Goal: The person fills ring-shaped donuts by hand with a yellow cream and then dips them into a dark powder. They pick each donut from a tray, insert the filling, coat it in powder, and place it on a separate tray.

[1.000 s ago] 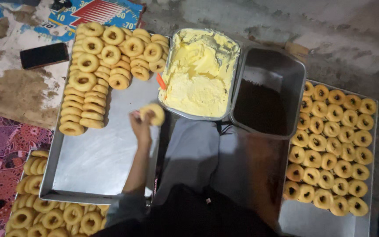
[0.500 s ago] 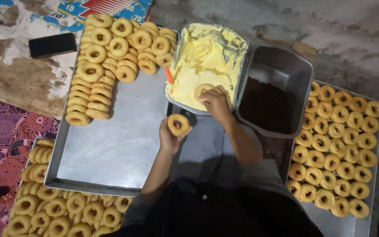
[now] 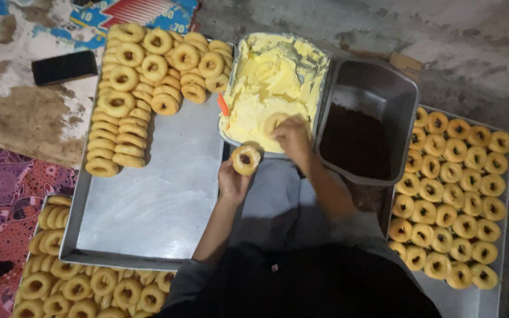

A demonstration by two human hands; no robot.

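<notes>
At far left, a black phone [image 3: 64,66] lies on the floor beside a steel tray [image 3: 154,200] stacked with ring doughnuts [image 3: 142,76]. At centre, the left hand [image 3: 232,182] grips one doughnut [image 3: 246,159]. Just right, the right hand [image 3: 291,136] presses another doughnut [image 3: 275,122], fingers closed, into the tub of yellow cream [image 3: 275,76]; a dark-powder tub [image 3: 366,126] follows.

Cream tub [image 3: 248,76] between doughnut tray [image 3: 148,200] at left and powder tub [image 3: 384,88], second doughnut tray [image 3: 490,294] far right

tray [image 3: 148,218]: smooth dull metal | floor [image 3: 460,53]: rough concrete | cream [image 3: 272,76]: soft, glossy
</notes>
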